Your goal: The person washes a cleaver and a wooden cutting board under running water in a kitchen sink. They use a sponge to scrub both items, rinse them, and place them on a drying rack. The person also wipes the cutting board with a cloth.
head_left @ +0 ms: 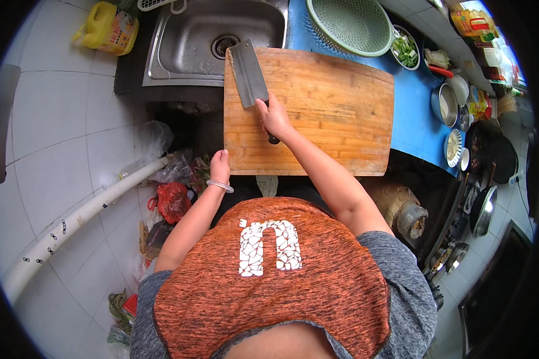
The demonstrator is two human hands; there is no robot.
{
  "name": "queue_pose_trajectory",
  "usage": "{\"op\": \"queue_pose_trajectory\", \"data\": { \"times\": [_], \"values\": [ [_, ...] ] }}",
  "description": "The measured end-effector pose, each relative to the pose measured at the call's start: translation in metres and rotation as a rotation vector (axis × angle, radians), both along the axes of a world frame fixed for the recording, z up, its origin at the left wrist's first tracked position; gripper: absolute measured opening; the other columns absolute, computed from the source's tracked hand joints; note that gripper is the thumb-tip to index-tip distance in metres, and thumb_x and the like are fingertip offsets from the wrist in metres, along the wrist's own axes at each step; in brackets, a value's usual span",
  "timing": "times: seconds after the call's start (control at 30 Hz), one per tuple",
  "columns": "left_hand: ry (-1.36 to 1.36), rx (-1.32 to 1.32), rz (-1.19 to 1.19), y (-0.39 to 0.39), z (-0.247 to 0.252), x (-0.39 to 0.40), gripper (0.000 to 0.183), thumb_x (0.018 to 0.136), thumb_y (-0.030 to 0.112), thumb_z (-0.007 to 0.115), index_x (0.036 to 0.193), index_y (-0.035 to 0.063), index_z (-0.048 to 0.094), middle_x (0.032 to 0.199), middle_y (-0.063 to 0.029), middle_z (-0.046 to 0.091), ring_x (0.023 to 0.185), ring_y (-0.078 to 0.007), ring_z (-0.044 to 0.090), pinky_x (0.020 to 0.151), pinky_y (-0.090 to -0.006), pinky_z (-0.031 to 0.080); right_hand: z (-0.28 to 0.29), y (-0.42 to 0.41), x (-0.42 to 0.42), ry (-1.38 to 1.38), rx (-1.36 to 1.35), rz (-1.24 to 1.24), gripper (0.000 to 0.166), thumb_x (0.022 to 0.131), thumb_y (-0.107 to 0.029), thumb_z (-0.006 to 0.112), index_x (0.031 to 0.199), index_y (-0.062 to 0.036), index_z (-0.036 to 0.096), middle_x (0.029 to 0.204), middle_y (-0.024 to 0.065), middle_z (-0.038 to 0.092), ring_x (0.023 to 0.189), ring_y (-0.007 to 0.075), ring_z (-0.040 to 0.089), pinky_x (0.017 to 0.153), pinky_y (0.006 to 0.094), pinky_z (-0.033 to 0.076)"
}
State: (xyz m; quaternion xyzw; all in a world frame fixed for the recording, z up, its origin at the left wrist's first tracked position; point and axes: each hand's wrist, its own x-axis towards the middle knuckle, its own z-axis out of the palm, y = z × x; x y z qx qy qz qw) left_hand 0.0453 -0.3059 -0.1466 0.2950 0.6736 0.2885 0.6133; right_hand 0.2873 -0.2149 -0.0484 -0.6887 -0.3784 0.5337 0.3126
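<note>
My right hand grips the black handle of a cleaver over the left part of a wooden cutting board. The wide steel blade points away from me, its tip by the board's far left corner, with pale bits along its left edge. My left hand, a pale bangle on its wrist, is at the board's near left corner, fingers curled against the side edge; the fingertips are hidden. Nothing lies on the board besides the cleaver and my hand.
A steel sink adjoins the board's far left. Beyond the board stand a green colander and a bowl of chopped greens on a blue counter. Bowls line the right, near a dark wok. A white pipe runs along the left wall.
</note>
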Motion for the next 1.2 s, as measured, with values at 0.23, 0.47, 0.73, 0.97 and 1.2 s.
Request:
{"op": "queue_pose_trajectory", "data": {
  "times": [0.23, 0.47, 0.73, 0.97, 1.2],
  "values": [
    [-0.013, 0.038, -0.024, 0.001, -0.003, -0.001, 0.027, 0.100, 0.022, 0.050, 0.104, -0.0027, 0.060, 0.088, 0.0001, 0.058, 0.081, -0.0088, 0.048, 0.076, -0.0256, 0.042, 0.001, -0.034, 0.004, -0.077, -0.154, -0.130, 0.029, 0.099, -0.025, 0.052, 0.107, 0.0017, 0.045, 0.059, 0.0128, 0.056, 0.040, 0.0217, 0.054, 0.039, 0.0370, 0.044],
    [-0.036, -0.009, -0.044, 0.003, 0.000, -0.004, 0.027, 0.100, 0.023, 0.050, 0.104, -0.0026, 0.060, 0.088, 0.0004, 0.058, 0.081, -0.0085, 0.048, 0.076, -0.0252, 0.042, -0.009, -0.041, -0.004, -0.016, 0.047, -0.086, 0.030, 0.098, -0.025, 0.053, 0.112, 0.0007, 0.047, 0.058, 0.0142, 0.057, 0.040, 0.0214, 0.054, 0.039, 0.0367, 0.043],
    [-0.007, 0.020, -0.015, 0.002, -0.002, -0.001, 0.028, 0.100, 0.024, 0.051, 0.101, -0.0026, 0.061, 0.084, 0.0006, 0.057, 0.078, -0.0084, 0.047, 0.074, -0.0259, 0.043, -0.006, -0.055, -0.013, 0.081, -0.025, -0.007, 0.031, 0.098, -0.028, 0.054, 0.109, 0.0001, 0.046, 0.061, 0.0162, 0.058, 0.042, 0.0227, 0.055, 0.039, 0.0365, 0.044],
    [0.029, 0.045, -0.064, 0.007, 0.002, -0.001, 0.029, 0.100, 0.025, 0.051, 0.101, -0.0030, 0.060, 0.084, -0.0002, 0.057, 0.078, -0.0090, 0.048, 0.074, -0.0279, 0.043, -0.004, -0.021, -0.001, 0.044, 0.011, -0.149, 0.026, 0.099, -0.023, 0.051, 0.112, -0.0020, 0.044, 0.054, 0.0081, 0.051, 0.037, 0.0184, 0.050, 0.035, 0.0339, 0.040],
    [0.031, 0.011, -0.075, 0.011, 0.002, -0.003, 0.029, 0.100, 0.024, 0.051, 0.102, -0.0033, 0.060, 0.084, -0.0012, 0.059, 0.078, -0.0095, 0.050, 0.075, -0.0275, 0.044, -0.011, 0.006, -0.003, -0.046, -0.003, -0.100, 0.026, 0.099, -0.024, 0.051, 0.109, -0.0013, 0.043, 0.054, 0.0091, 0.051, 0.037, 0.0211, 0.051, 0.036, 0.0361, 0.041]
  ]
}}
